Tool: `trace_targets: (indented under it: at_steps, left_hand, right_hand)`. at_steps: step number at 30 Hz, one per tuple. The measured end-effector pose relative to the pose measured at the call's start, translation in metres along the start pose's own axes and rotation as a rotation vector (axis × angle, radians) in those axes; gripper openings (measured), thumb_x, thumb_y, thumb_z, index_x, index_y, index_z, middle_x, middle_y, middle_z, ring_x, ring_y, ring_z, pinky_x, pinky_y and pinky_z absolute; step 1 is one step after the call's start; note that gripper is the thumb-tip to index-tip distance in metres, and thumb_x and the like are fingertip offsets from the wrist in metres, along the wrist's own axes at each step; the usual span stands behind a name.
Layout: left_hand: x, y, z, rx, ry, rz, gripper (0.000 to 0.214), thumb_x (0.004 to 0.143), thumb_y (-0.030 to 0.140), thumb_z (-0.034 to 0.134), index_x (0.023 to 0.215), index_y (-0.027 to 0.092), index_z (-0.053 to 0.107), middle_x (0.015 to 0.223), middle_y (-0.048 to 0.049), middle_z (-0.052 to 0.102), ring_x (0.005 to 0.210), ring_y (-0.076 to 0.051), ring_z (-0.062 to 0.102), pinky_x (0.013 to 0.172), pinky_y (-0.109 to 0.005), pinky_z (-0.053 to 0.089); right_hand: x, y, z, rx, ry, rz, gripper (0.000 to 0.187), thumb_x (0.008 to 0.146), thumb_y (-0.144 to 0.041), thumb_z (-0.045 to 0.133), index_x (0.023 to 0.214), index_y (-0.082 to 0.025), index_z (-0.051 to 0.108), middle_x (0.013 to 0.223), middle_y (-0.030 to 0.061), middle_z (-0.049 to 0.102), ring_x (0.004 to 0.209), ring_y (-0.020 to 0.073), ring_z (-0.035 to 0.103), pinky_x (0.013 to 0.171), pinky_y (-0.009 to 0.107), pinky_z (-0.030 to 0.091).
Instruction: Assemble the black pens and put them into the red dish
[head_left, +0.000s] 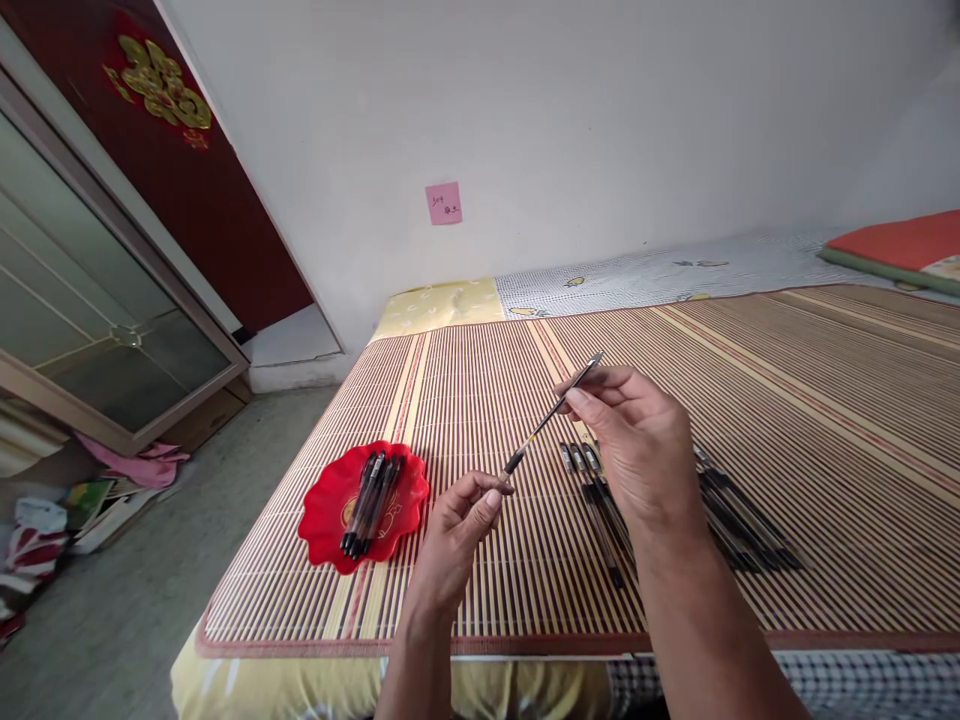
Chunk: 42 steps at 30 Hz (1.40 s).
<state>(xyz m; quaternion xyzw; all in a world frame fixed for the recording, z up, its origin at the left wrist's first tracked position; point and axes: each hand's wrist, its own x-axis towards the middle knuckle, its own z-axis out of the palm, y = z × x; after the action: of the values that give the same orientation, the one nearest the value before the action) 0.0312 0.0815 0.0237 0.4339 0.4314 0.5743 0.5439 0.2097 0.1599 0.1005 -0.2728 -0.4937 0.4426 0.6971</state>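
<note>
My right hand (637, 440) pinches a thin pen refill (556, 407) near its upper part, tilted with its tip pointing down-left. My left hand (461, 525) is closed in a pinch at the refill's lower tip, where a small dark piece (514, 462) sits. Both hands hover above a striped bamboo mat (480, 380). A red scalloped plate (322, 500) to the left holds several black pens (371, 490). More black pens (600, 500) lie in a row on the mat under and right of my right hand.
The mat covers a bed with a yellow sheet (435, 300). A red pillow (900, 245) lies at the far right. A pink note (443, 203) sticks to the white wall. Glass cabinet (90, 300) and clutter (82, 500) stand on the floor at left.
</note>
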Motion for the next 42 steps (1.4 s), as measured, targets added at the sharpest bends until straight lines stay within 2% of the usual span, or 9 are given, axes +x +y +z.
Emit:
trace_targets:
  at_steps: [4, 15, 23, 27, 30, 32, 35, 38, 42]
  left_hand:
    - [0.0, -0.001, 0.0, -0.002, -0.001, 0.001, 0.022, 0.087, 0.041, 0.077, 0.094, 0.02, 0.076, 0.09, -0.0014, 0.064, 0.067, -0.009, 0.04, 0.064, -0.022, 0.035]
    - [0.0, -0.005, -0.002, -0.019, -0.015, 0.01, 0.023, 0.09, 0.041, 0.076, 0.097, 0.019, 0.075, 0.099, -0.0029, 0.067, 0.068, -0.009, 0.042, 0.066, -0.023, 0.035]
    - [-0.002, -0.004, -0.003, -0.017, -0.027, 0.02, 0.02, 0.09, 0.038, 0.077, 0.098, 0.02, 0.076, 0.089, -0.0009, 0.063, 0.067, -0.008, 0.04, 0.063, -0.022, 0.034]
    - [-0.001, -0.002, -0.001, -0.025, -0.034, 0.04, 0.022, 0.09, 0.039, 0.076, 0.098, 0.019, 0.075, 0.074, 0.0026, 0.053, 0.062, -0.008, 0.036, 0.058, -0.021, 0.029]
    - [-0.001, 0.0, 0.003, -0.046, -0.063, 0.039, 0.025, 0.093, 0.042, 0.072, 0.098, 0.017, 0.074, 0.065, 0.0049, 0.045, 0.058, -0.007, 0.034, 0.054, -0.021, 0.024]
    - [-0.002, 0.001, 0.005, -0.05, -0.08, 0.032, 0.028, 0.096, 0.043, 0.068, 0.098, 0.016, 0.073, 0.063, 0.0049, 0.046, 0.056, -0.007, 0.034, 0.052, -0.022, 0.023]
    - [-0.003, 0.002, 0.006, -0.039, -0.099, 0.013, 0.03, 0.099, 0.044, 0.063, 0.1, 0.015, 0.072, 0.063, 0.004, 0.05, 0.054, -0.006, 0.035, 0.051, -0.023, 0.022]
    - [-0.005, 0.003, 0.006, -0.025, -0.123, -0.005, 0.032, 0.101, 0.044, 0.059, 0.102, 0.014, 0.071, 0.064, 0.0036, 0.052, 0.052, -0.006, 0.036, 0.05, -0.023, 0.022]
    - [-0.006, 0.004, 0.007, -0.022, -0.169, -0.024, 0.032, 0.102, 0.043, 0.057, 0.102, 0.014, 0.071, 0.064, 0.003, 0.053, 0.052, -0.007, 0.036, 0.051, -0.023, 0.022]
  right_hand:
    - [0.0, -0.001, 0.0, 0.012, 0.032, -0.026, 0.016, 0.08, -0.019, 0.08, 0.094, -0.02, 0.073, 0.09, 0.0022, 0.077, 0.082, 0.0152, 0.072, 0.08, 0.031, 0.062]
    - [-0.001, -0.001, -0.002, -0.022, -0.017, -0.02, 0.016, 0.084, -0.02, 0.08, 0.098, -0.021, 0.073, 0.09, 0.0024, 0.076, 0.084, 0.0162, 0.072, 0.08, 0.032, 0.062]
    - [-0.001, -0.005, -0.001, -0.051, -0.018, -0.015, 0.015, 0.084, -0.02, 0.079, 0.096, -0.021, 0.071, 0.089, 0.0023, 0.075, 0.083, 0.0158, 0.071, 0.079, 0.031, 0.061]
    - [-0.005, -0.01, 0.001, -0.079, -0.102, 0.014, 0.013, 0.084, -0.02, 0.079, 0.096, -0.021, 0.073, 0.09, 0.0024, 0.076, 0.084, 0.0154, 0.072, 0.082, 0.031, 0.06]
    - [-0.005, -0.01, 0.0, -0.084, -0.268, 0.088, 0.015, 0.083, -0.024, 0.081, 0.095, -0.022, 0.073, 0.091, 0.002, 0.076, 0.085, 0.0157, 0.072, 0.083, 0.031, 0.06]
    - [-0.004, -0.006, -0.003, -0.097, -0.354, 0.14, 0.016, 0.087, -0.032, 0.08, 0.099, -0.023, 0.074, 0.095, 0.003, 0.077, 0.086, 0.0167, 0.073, 0.082, 0.032, 0.059]
    - [0.0, 0.0, -0.008, -0.13, -0.305, 0.149, 0.021, 0.096, -0.042, 0.068, 0.103, -0.024, 0.076, 0.101, 0.0049, 0.077, 0.084, 0.0168, 0.073, 0.077, 0.032, 0.057]
    - [0.002, 0.004, -0.01, -0.152, -0.229, 0.134, 0.024, 0.099, -0.043, 0.063, 0.104, -0.025, 0.078, 0.102, 0.0055, 0.078, 0.083, 0.017, 0.073, 0.072, 0.032, 0.055]
    - [0.001, 0.001, -0.01, -0.204, -0.316, 0.166, 0.021, 0.097, -0.038, 0.065, 0.106, -0.026, 0.079, 0.104, 0.0061, 0.078, 0.09, 0.0188, 0.072, 0.074, 0.032, 0.055]
